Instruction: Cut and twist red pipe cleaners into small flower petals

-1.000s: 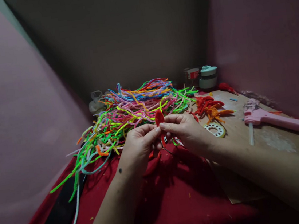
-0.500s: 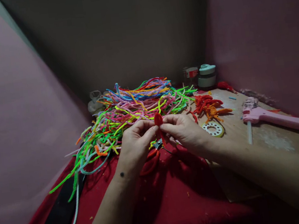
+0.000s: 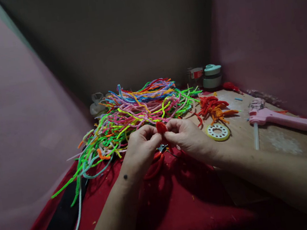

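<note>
My left hand (image 3: 141, 148) and my right hand (image 3: 186, 135) meet in the middle, both pinched on a small red pipe cleaner piece (image 3: 161, 127) held between their fingertips. Only its folded red top shows above the fingers. Just below the hands lies a pair of red-handled pliers (image 3: 155, 163) on the red cloth (image 3: 182, 205). Behind the hands spreads a big heap of coloured pipe cleaners (image 3: 138, 111).
A pile of red and orange bent pieces (image 3: 213, 108) lies right of the heap, with a round tape ring (image 3: 217, 131) beside it. A pink glue gun (image 3: 281, 120) rests on the wooden board at the right. Small jars (image 3: 212, 76) stand at the back. Walls close in on both sides.
The red piece stood taller above my fingers a second ago; now it is pressed down shorter between both hands. The hands have moved slightly away from me, and the pliers show below them.
</note>
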The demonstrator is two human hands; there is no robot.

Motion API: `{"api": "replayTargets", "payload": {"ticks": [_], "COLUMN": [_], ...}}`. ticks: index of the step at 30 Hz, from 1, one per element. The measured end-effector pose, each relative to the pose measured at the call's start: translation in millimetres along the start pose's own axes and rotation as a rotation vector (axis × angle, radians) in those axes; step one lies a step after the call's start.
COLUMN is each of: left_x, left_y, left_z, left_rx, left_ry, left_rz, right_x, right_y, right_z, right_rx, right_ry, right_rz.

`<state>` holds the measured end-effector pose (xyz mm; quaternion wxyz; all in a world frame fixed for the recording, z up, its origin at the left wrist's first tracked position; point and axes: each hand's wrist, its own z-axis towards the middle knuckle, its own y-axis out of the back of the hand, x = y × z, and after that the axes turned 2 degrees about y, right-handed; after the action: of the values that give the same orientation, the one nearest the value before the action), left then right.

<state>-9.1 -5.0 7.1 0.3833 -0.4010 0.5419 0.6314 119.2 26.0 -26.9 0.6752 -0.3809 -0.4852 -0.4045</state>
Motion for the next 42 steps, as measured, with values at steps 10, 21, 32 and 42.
{"api": "replayTargets", "payload": {"ticks": [10, 21, 32, 42], "left_x": [1.9, 11.1, 4.7, 4.3], "left_y": [5.4, 9.3, 3.8, 3.8], "left_z": [2.7, 4.4, 2.2, 2.4], "left_rx": [0.046, 0.089, -0.005, -0.009], "left_ry": [0.0, -0.017, -0.117, -0.113], "left_rz": [-0.051, -0.282, 0.079, 0.039], "right_x": [5.0, 2.1, -1.6, 3.0], "right_y": [2.9, 5.3, 4.8, 5.7], "right_z": [-1.1, 1.1, 1.5, 1.1], "right_rx": [0.105, 0.197, 0.236, 0.165], "right_ry": [-0.196, -0.281, -0.3, -0.3], "right_rz": [0.12, 0.238, 0.169, 0.091]}}
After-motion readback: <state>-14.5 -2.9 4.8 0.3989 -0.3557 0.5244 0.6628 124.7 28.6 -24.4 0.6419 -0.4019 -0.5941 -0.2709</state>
